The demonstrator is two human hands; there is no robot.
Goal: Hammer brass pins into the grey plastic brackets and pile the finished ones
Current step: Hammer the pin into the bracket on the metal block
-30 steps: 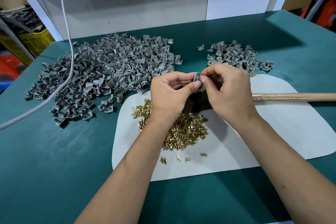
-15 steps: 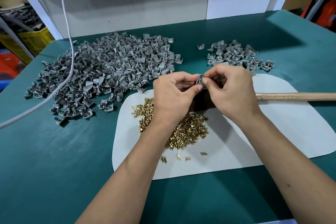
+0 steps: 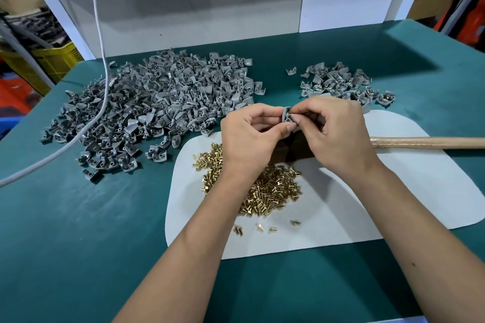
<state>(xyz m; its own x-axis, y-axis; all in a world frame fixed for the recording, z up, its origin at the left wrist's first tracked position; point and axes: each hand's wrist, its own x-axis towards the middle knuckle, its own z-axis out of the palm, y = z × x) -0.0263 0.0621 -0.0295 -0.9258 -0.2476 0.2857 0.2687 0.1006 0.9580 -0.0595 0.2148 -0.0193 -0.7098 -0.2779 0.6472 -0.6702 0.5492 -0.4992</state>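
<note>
My left hand (image 3: pixel 252 139) pinches a grey plastic bracket (image 3: pixel 286 116) between thumb and fingers, held up above the white mat (image 3: pixel 367 204). My right hand (image 3: pixel 338 134) pinches a small brass pin at the bracket's hole; the pin is mostly hidden by the fingertips. A heap of loose brass pins (image 3: pixel 273 189) lies on the mat under my wrists. A large pile of grey brackets (image 3: pixel 157 105) covers the table's left. A smaller pile of brackets (image 3: pixel 338 84) with brass showing lies at the back right. The hammer's wooden handle (image 3: pixel 430 142) lies to the right; its head is hidden behind my hands.
A grey cable (image 3: pixel 99 65) hangs down and runs across the left bracket pile. A dark block (image 3: pixel 282 151) sits under my hands. The green table (image 3: pixel 78 244) ends at a white back wall (image 3: pixel 210 16). A yellow crate (image 3: pixel 55 60) stands off the left edge.
Both hands have shifted slightly toward me with the bracket. The right fingertips now press closer against the bracket's hole.
</note>
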